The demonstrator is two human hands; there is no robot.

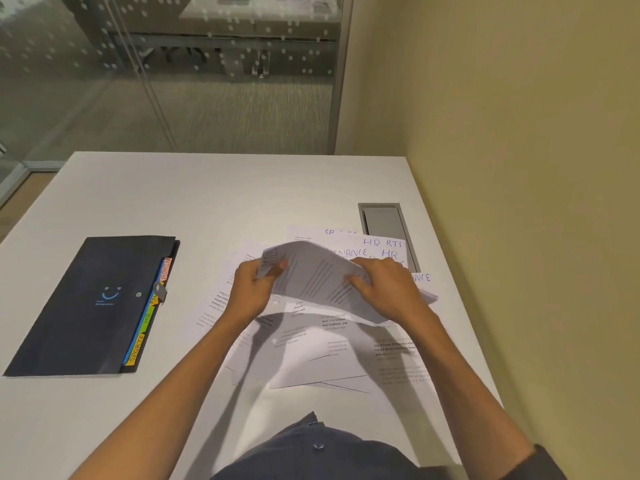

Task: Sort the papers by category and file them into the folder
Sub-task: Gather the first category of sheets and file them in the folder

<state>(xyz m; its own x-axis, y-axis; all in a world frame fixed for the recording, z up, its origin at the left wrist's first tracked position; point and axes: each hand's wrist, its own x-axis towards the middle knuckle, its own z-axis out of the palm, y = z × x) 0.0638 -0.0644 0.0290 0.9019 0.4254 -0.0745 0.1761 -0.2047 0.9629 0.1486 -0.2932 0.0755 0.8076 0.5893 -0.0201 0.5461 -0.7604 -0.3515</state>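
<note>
Dark navy folder [93, 303] lies closed at the left of the white worktop [214, 188], its coloured tabs facing the papers. I see my left hand [251, 291] pinching the left edge of a lifted sheet [318, 278], my right hand [384, 289] gripping its right side. It hangs over the scattered papers [311, 355]. A grey cable hatch [388, 230] sits far right.

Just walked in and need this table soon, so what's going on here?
A person is sorting papers. Both the left hand and the right hand hold one sheet lifted above a loose pile of papers spread on the table. Handwritten labels such as HR and FINANCE show on some. The dark folder, with coloured tabs, lies shut to the left, apart from the pile.
</note>
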